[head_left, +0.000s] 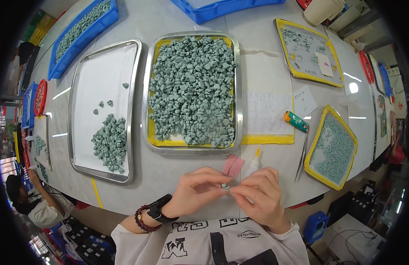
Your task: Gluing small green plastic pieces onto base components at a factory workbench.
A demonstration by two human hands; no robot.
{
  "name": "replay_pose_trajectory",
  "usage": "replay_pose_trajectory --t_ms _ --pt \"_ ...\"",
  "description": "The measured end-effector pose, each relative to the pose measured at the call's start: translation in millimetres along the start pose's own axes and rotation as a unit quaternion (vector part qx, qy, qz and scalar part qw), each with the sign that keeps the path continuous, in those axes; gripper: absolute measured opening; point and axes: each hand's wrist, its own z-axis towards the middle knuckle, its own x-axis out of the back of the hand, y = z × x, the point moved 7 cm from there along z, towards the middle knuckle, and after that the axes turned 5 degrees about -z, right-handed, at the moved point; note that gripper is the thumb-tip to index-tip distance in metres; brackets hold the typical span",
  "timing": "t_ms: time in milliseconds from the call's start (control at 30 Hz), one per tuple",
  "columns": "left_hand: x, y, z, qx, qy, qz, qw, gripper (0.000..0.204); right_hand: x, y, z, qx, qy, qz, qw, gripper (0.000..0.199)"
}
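Small grey-green piece [225, 187], pinched between the fingertips of both my hands just above the near table edge, is the centre of this view, though it is too small and too hidden to tell its shape. Reading from the left: the steel tray [81, 79] holds a modest heap of the same pieces [110, 142] with a few strays above it; the middle tray [193, 150], lined in yellow, is piled nearly to its rim with pieces [193, 88]. My left hand [196, 190], with a dark watch and a bead bracelet [142, 219] at the wrist, is closed on the piece from the left; my right hand [262, 194] is closed on it from the right, fingertips touching. Just beyond my hands lie a pink slip [233, 165] and a small white bottle with a yellow tip [255, 160]; further right rest tweezers [301, 161], an orange-capped green tube [296, 121] and a yellow-rimmed tray of finer grains [311, 165]. As I judge it, the chief risk is a slip: so small a piece, held only at the fingertips and close to the table edge, could drop into my lap or to the floor. A careless elbow might also nudge the heaped middle tray and spill it.
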Motion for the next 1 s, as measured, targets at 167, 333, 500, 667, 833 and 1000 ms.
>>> replay_pose_trajectory --t_ms 167,333,500,667,833,1000 --pt "-0.8 1.9 -0.5 -0.001 -0.004 -0.003 1.0 0.031 -1.4 4.9 0.5 -0.014 0.002 0.01 1.0 0.024" --pt "-0.5 1.9 -0.5 -0.029 0.008 0.029 0.999 0.033 -5.5 6.2 -0.6 -0.017 -0.004 0.012 1.0 0.023" --pt "0.8 -0.3 -1.4 -0.029 0.019 0.048 0.998 0.032 -8.2 4.9 -2.5 -0.026 0.007 -0.011 1.0 0.022" --pt "1.0 2.5 -0.9 -0.042 0.024 0.061 0.997 0.032 -9.9 4.4 -5.1 -0.035 0.022 -0.007 0.999 0.021" --pt "1.1 6.2 -1.1 -0.053 0.029 0.07 0.996 0.033 -11.4 5.9 -7.1 -0.052 0.036 0.025 0.998 0.021" --pt "2.2 7.6 -1.3 -0.078 0.024 0.097 0.992 0.033 -13.3 5.8 -7.0 -0.061 0.033 0.036 0.997 0.021"
